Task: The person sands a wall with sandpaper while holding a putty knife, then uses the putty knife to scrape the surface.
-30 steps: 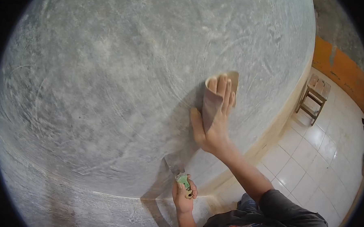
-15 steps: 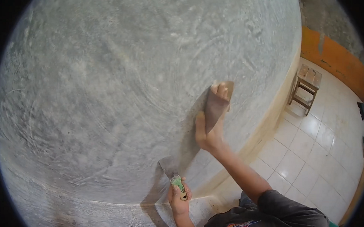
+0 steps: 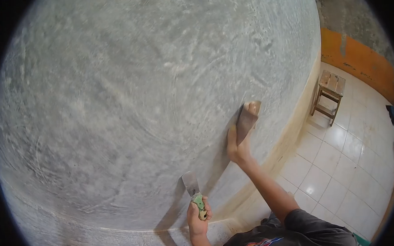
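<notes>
A grey, smeared plaster wall fills most of the view. My right hand presses a brown sheet of sandpaper against it, fingertips over the sheet's upper end. Lower down, my left hand is wrapped round the green and cream handle of a scraper. The scraper's metal blade points up, close to the wall; whether it touches cannot be told.
A small wooden stool stands on the white tiled floor at the right. Behind it runs an orange wall band. A pale ledge runs along the wall's bottom.
My right hand with the sheet has moved down and to the right along the wall. My left hand with the scraper has shifted slightly right and down, and the view has shifted a little.
</notes>
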A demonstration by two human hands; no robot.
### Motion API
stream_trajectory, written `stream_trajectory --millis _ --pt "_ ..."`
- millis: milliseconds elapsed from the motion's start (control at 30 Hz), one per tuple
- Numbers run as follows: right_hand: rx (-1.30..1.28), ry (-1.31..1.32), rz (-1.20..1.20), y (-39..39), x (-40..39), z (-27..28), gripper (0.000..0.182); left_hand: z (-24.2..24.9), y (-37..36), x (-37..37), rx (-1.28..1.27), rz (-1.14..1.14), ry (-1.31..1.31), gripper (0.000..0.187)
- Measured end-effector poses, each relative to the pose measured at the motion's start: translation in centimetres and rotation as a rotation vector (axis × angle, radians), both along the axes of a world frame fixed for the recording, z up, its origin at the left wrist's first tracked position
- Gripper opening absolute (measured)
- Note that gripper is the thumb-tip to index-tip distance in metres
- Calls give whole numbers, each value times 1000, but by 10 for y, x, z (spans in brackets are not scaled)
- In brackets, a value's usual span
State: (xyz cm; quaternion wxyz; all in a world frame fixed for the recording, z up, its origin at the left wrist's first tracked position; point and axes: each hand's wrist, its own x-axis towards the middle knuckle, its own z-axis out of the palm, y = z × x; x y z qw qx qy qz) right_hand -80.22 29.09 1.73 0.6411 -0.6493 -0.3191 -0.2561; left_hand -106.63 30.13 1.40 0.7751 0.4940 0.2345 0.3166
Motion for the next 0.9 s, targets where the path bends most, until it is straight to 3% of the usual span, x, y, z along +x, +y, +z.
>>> stream_trajectory --millis 67,167,267,367,467,667,767,833,900 --pt "-50 -47 10 -1 -11 -23 74 2 -5 15 8 16 25 48" --pt "-188 -23 259 -15 -48 -93 76 6 -8 40 49 -8 -22 44" --pt "-152 -93 179 -25 0 -44 76 9 -18 66 28 -32 -60 42" --pt "-148 -156 83 -40 76 63 77 12 -23 91 66 -36 -34 43" --pt "-108 -244 85 -38 112 75 79 5 -29 109 19 -59 -58 44" --pt "-234 -92 378 -51 67 -112 78 -1 -49 162 31 -61 -7 46" --pt "-203 -137 266 -52 110 -82 77 -2 -55 178 52 -16 63 47" --pt "-88 -99 115 -50 159 -18 75 -5 -58 186 23 -22 77 47" --pt "-28 -80 64 -53 178 2 74 -6 -60 193 11 -34 89 47"
